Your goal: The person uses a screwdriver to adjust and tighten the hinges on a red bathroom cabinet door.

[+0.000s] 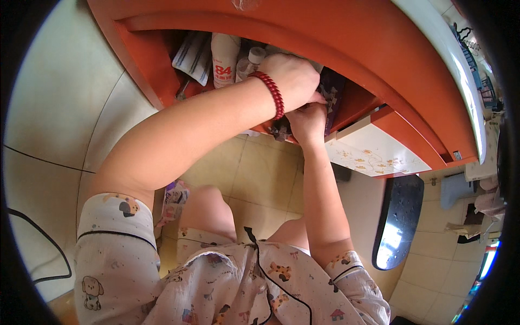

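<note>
Both my arms reach into an open compartment of an orange-red cabinet. My left hand, with a dark red bead bracelet at the wrist, is bent over with its fingers curled down; what they close on is hidden. Just below it, almost touching, my right hand is closed beside a dark purple package; its grip is mostly hidden. To the left of my hands stand a white bottle with red print and a clear bottle with a white cap. A striped cloth lies farther left.
A white cabinet front with a gold flower pattern stands out at the right. Below it is a glossy black panel. A plastic package is by my left knee. A black cord runs along the far left.
</note>
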